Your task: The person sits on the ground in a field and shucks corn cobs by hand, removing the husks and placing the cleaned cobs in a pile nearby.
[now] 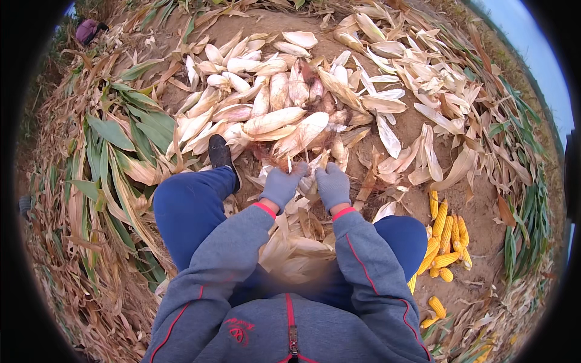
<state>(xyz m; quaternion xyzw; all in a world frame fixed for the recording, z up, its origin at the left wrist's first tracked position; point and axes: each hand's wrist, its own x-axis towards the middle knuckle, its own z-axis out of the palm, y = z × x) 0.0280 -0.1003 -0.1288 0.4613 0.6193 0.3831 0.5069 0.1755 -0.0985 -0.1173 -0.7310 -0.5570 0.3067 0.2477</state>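
Note:
Both of my hands wear grey gloves and meet low between my knees, in front of the heap of corn ears. My left hand [282, 185] has its fingers curled, with the thumb lying toward the other hand. Close on its right, my right hand [333, 187] is curled the same way. Pale corn husk [309, 183] shows between the two hands, gripped from both sides; how much of an ear it covers is hidden. Just beyond the gloves lies a large unhusked corn ear [302, 134] with reddish-brown silk [268, 154] beside it.
Several unhusked ears [261, 102] are heaped ahead. Bare yellow cobs [447, 233] lie on the soil by my right knee. Loose husks [290, 247] lie between my legs. Leafy stalks [122, 149] flank the left side; dry husks [435, 90] spread right. A person [88, 31] is far off at upper left.

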